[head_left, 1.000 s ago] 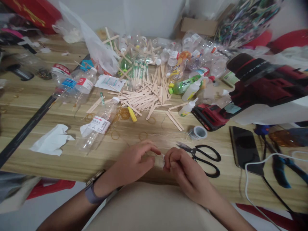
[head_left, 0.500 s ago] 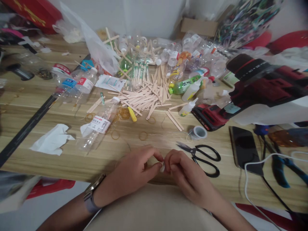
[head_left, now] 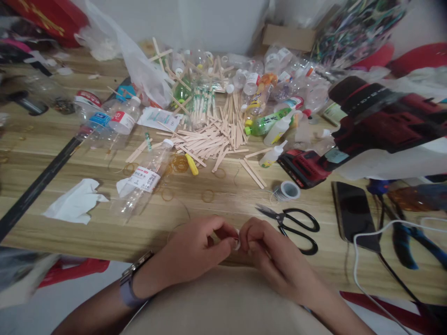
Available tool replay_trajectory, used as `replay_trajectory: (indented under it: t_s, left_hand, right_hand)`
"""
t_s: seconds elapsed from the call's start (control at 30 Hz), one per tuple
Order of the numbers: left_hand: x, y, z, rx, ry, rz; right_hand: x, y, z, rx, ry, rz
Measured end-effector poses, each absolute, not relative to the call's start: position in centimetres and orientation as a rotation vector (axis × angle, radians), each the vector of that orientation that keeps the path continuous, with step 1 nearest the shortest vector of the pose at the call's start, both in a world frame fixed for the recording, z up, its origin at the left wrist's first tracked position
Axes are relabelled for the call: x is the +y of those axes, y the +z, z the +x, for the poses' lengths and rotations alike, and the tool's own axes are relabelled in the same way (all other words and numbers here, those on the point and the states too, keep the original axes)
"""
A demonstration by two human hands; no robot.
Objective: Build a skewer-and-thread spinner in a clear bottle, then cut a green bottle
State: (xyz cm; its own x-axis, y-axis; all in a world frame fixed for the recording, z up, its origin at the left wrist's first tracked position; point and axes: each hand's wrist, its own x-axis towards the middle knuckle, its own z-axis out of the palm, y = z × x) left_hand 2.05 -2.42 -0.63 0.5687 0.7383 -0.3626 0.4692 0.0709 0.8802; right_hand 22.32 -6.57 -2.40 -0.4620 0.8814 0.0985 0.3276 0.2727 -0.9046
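Close to the table's front edge, my left hand (head_left: 206, 244) pinches a small white round piece (head_left: 237, 239) that looks like a bottle cap; fingers cover most of it. My right hand (head_left: 267, 253) meets it from the other side, fingertips pressed together; whatever they grip is hidden. A thin wire (head_left: 185, 207) curves over the wood just beyond my left hand. Beside my right hand lie black-handled scissors (head_left: 282, 218), blades partly apart. Past them is a spool of thin grey wire (head_left: 288, 191).
Wooden sticks (head_left: 209, 144) are heaped mid-table, before many plastic bottles. A clear labelled bottle (head_left: 143, 179) lies left, near a crumpled tissue (head_left: 78, 200). At right are a red and black cordless drill (head_left: 377, 121), a phone (head_left: 356, 214), pliers (head_left: 405, 242) and a white cable (head_left: 356, 260).
The small white piece has turned between my left fingertips and shows more of its round rim. Both hands stay nearly in place, close together.
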Motion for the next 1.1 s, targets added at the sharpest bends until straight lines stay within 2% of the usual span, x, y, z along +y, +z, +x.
replay_trajectory:
  t_s: [0.53, 0.87, 1.03, 1.1]
  left_hand:
    - [-2.7, -2.4, 2.8, 1.157, 0.345, 1.378]
    - [-3.1, -2.3, 3.0, 1.071, 0.459, 1.137]
    - [-2.5, -1.8, 3.1, 0.999, 0.497, 1.069]
    - [-2.4, -1.7, 3.1, 0.982, 0.465, 1.013]
  right_hand:
    - [-6.9, -2.0, 21.6, -1.946, 1.111, -1.102]
    - [-7.1, -2.9, 21.0, -1.699, 1.100, -0.985]
    - [-6.9, -3.1, 21.4, -1.683, 0.799, -1.161]
    - [-6.7, -3.3, 21.4, -1.630, 0.820, -1.230]
